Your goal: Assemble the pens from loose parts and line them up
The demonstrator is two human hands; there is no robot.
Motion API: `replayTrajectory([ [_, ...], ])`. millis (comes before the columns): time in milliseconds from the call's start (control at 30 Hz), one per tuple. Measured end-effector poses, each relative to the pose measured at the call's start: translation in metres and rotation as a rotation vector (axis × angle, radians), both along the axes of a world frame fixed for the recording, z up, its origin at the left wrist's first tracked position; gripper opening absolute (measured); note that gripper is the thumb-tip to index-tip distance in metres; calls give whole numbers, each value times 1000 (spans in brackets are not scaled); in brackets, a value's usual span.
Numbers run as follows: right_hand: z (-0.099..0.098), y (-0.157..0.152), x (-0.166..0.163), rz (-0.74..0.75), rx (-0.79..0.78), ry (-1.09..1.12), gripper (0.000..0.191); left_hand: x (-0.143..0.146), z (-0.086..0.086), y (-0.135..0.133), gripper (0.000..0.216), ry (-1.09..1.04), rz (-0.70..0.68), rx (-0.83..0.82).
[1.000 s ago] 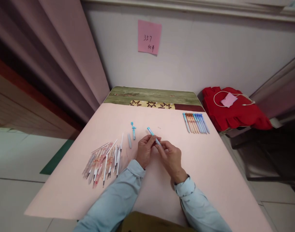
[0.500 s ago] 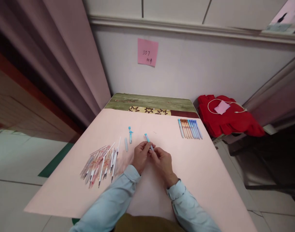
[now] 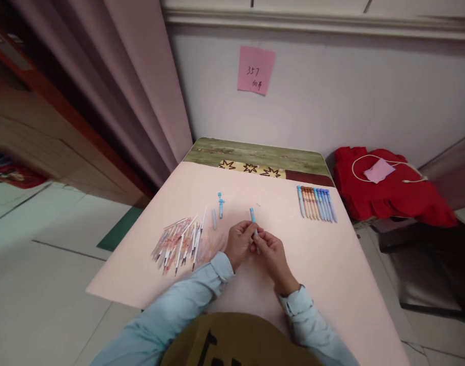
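Between my two hands is a light blue pen (image 3: 253,215), its bright blue end pointing away from me. My left hand (image 3: 239,245) pinches its middle, while the fingers of my right hand (image 3: 272,255) close round the lower, paler part. Fingers cover much of the barrel. Left of my hands lie a pale blue pen barrel (image 3: 213,219) and a bright blue pen part (image 3: 221,209), with a small blue cap piece (image 3: 219,195) just beyond it. Farther left spreads a pile of white refills and clear wrappers (image 3: 179,243).
A row of several blue and brown pens (image 3: 317,204) lies at the table's right. Pink covering (image 3: 312,269) spans most of the table (image 3: 255,151). Past its right edge sits red cloth (image 3: 388,198) with a white cable and pink paper. A pink note (image 3: 256,71) hangs on the wall.
My view has shifted, so the table sits slightly differently in the picture. The pen in my hands has turned more upright in view, and both hands still grip it.
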State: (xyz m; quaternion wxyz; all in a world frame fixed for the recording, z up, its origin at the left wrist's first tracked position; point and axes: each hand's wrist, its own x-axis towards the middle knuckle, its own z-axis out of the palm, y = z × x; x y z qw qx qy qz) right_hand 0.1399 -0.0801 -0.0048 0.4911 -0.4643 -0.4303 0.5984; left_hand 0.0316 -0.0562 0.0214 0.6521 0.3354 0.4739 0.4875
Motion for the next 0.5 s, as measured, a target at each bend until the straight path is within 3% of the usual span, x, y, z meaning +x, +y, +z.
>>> replayTrajectory([
  [67,0,4,3,33,-41,54,30,0,3,-3,36,23,28,-1],
  [167,-7,12,10,-54,-57,61,28,-14,16,3,36,103,81,65],
  [267,-17,21,19,-219,-17,-15,30,-56,39,28,33,261,145,222],
  [400,-28,28,24,-339,39,-96,34,-129,57,80,19,615,378,495],
  [500,-31,28,22,-324,66,-167,35,-159,45,108,12,982,192,554],
])
